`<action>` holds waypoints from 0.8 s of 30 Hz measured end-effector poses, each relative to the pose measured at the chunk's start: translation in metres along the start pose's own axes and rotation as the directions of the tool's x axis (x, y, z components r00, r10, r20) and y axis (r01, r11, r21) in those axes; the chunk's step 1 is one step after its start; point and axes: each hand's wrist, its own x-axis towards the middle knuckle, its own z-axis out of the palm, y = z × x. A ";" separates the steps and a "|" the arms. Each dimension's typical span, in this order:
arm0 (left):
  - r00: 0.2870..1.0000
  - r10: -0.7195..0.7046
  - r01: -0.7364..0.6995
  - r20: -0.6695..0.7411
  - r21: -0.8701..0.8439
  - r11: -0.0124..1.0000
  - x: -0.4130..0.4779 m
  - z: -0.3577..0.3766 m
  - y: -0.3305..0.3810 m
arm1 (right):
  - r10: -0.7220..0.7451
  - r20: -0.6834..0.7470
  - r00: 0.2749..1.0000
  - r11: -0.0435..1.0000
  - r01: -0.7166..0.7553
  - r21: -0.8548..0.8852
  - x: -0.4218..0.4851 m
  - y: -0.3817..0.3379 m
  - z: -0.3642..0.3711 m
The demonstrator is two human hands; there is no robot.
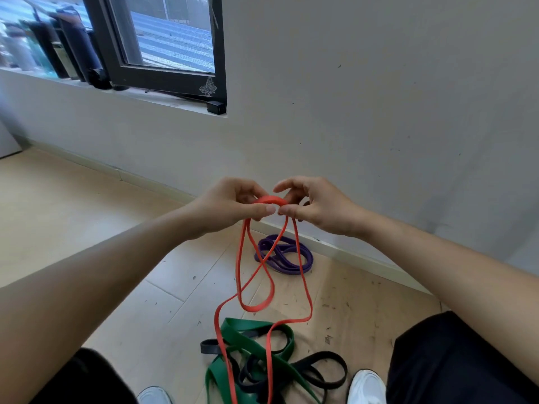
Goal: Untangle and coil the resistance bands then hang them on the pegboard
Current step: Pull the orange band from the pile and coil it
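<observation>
The person stood over the heap with both hands raised out in front. The left hand (233, 205) pinched the red band (239, 272) between thumb and curled fingers. The right hand (318, 208) pinched it too, just beside the other, the thumb tips almost touching, and a short arc of band humped up between them. From there the red strands hung down, crossed once in mid-air, made one loose loop and trailed into the pile on the floor (87, 228). There they ran over the green band (233, 328) and the black band (329, 357), between the person's white shoes (367, 386). The purple band (284, 255) lay by itself near the skirting, well apart from the pile. No pegboard was in sight.

The trouble I'd have expected lay below — the red tails looked caught up with the green and black, so a lift would likely drag the whole heap or draw a crossing tight. The mid-air twist, if wound in, would probably leave a coil that sprang open. And a stretched band slipping from so light a pinch could snap back at the hands.
</observation>
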 end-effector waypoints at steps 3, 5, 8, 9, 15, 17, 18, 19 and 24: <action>0.998 0.044 -0.044 -0.038 -0.001 0.999 0.002 0.000 -0.001 | 0.006 0.053 0.999 0.992 -0.013 0.127 -0.002 0.000 -0.002; 0.997 0.059 -0.061 -0.050 -0.049 0.997 0.002 -0.001 0.001 | 0.019 0.098 0.995 0.980 -0.038 0.197 -0.002 0.001 -0.001; 0.989 0.089 -0.102 -0.114 -0.115 0.988 0.002 -0.005 0.007 | 0.047 0.158 0.986 0.970 -0.083 0.227 -0.001 0.003 0.002; 0.985 0.095 -0.116 -0.142 -0.141 0.983 0.001 -0.007 0.009 | 0.063 0.177 0.982 0.968 -0.103 0.231 0.000 0.003 0.003; 0.950 0.053 -0.169 -0.309 -0.364 0.916 -0.003 -0.033 0.012 | 0.159 0.308 0.938 0.968 -0.209 0.136 0.002 0.013 -0.004; 0.943 0.036 -0.166 -0.331 -0.375 0.912 -0.005 -0.044 0.005 | 0.189 0.325 0.927 0.964 -0.238 0.115 0.002 0.018 -0.010; 0.945 0.025 -0.151 -0.327 -0.366 0.918 -0.006 -0.048 0.000 | 0.197 0.322 0.926 0.963 -0.244 0.112 0.001 0.020 -0.013; 0.949 0.007 -0.124 -0.314 -0.353 0.927 -0.008 -0.052 -0.006 | 0.202 0.311 0.929 0.963 -0.245 0.108 0.000 0.022 -0.017; 0.977 -0.104 0.058 -0.187 -0.237 0.970 -0.014 -0.062 -0.033 | 0.198 0.188 0.962 0.950 -0.235 0.205 -0.008 0.022 -0.034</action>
